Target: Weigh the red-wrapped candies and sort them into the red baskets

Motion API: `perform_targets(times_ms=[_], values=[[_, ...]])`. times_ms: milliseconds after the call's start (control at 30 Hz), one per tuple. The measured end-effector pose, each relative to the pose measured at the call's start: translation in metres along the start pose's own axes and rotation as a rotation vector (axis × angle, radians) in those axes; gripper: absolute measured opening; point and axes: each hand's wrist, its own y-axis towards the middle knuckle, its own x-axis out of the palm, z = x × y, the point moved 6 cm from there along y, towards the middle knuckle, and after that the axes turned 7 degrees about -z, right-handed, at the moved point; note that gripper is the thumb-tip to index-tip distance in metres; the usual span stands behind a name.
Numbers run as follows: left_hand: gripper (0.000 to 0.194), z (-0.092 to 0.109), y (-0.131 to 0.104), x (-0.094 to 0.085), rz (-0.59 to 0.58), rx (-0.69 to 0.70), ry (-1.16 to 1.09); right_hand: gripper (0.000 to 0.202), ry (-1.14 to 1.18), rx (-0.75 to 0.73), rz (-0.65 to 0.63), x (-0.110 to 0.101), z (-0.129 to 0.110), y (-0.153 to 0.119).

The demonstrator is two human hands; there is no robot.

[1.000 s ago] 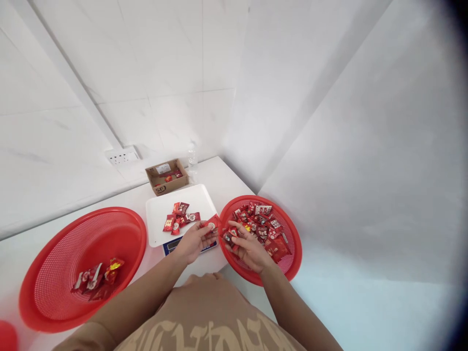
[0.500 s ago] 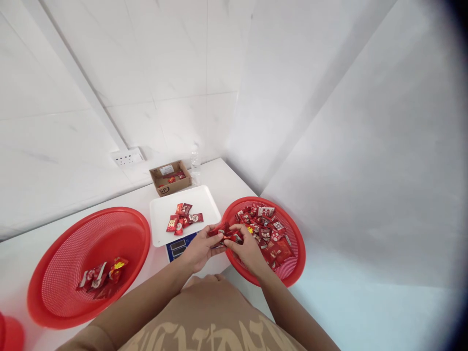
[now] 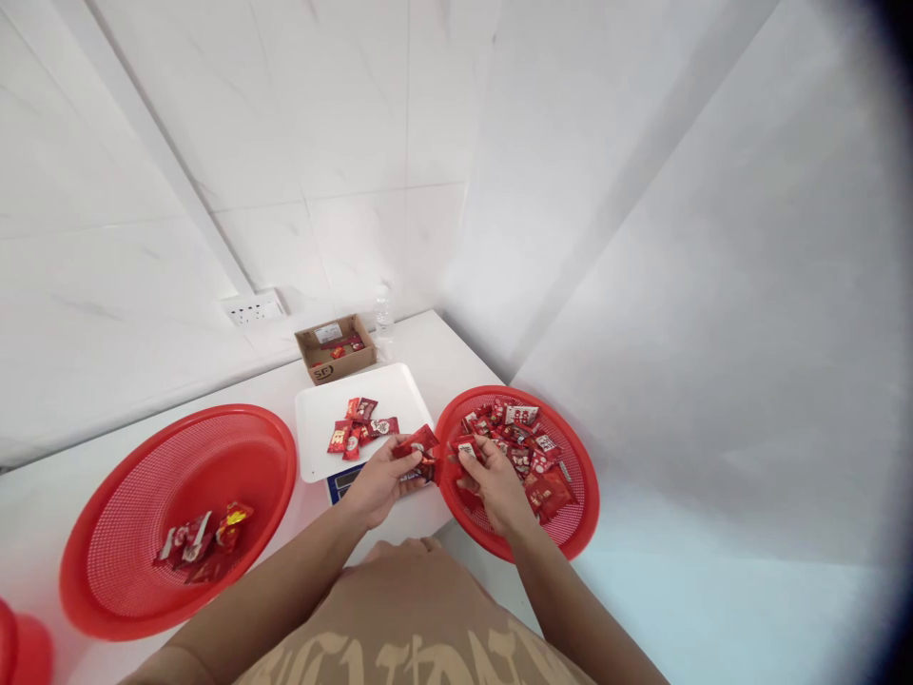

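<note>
While the left hand grips red packets by the near edge of the white tray, the right hand pinches a single packet at the right-hand basket. A small pile lies on the tray.

Left basket, lower left: red, mesh pattern. Right basket, right of center: same. Packets: mostly red, some with white patches; lower-left batch includes a shiny yellow one. Scale tray, center: white; scale front: blue. Box: brown, black print. Table: white. Wall, upper left: white, faint grey veining. Shirt, bottom: brown, tan lettering.
</note>
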Motion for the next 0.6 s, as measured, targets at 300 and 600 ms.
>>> perform_targets(times_ms=[300, 600], values=[[0.034, -0.008, -0.006, 0.013, -0.158, 0.036, 0.462, 0.026, -0.196, -0.037, -0.255, 0.020, 0.002, -0.005], [0.032, -0.021, 0.001, 0.011, -0.008, 0.004, 0.361, 0.035, 0.332, 0.050, -0.042, 0.002, 0.027, 0.000]])
